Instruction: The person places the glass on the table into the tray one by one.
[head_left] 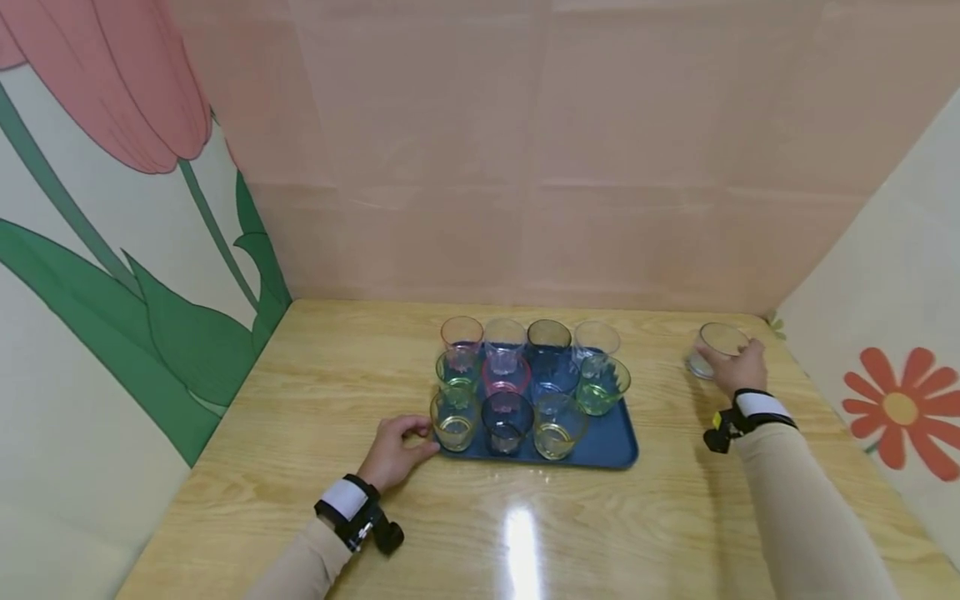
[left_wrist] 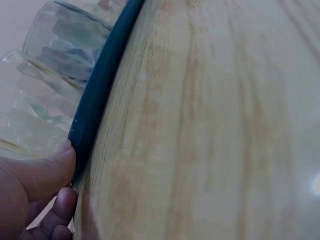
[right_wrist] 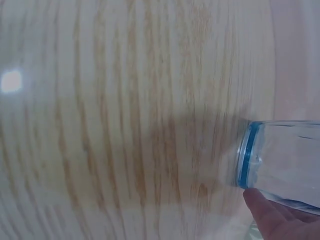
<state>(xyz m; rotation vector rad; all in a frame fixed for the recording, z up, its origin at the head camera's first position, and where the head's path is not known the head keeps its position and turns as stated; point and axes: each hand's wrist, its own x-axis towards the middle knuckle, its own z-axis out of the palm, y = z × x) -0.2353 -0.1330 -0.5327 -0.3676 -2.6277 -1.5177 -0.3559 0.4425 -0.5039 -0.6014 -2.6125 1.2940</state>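
A blue tray (head_left: 611, 446) bears several glass tumblers in rows, among them a dark one (head_left: 507, 423), a green one (head_left: 602, 386) and yellowish ones. My left hand (head_left: 397, 450) is at the tray's near left corner. In the left wrist view its thumb (left_wrist: 55, 167) lies against the tray's rim (left_wrist: 100, 90), with the other fingers curled below. Out to the right of the tray, my right hand (head_left: 741, 368) grips a clear glass (head_left: 722, 337) by its side. The right wrist view shows that glass (right_wrist: 285, 160) with a bluish base, fingers along its lower side.
Under everything is a light wood-grain table (head_left: 322, 375). A pinkish wall covering (head_left: 525, 167) rises behind its far edge. Side panels carry a printed tulip (head_left: 112, 83) on the left and a red flower (head_left: 898, 408) on the right.
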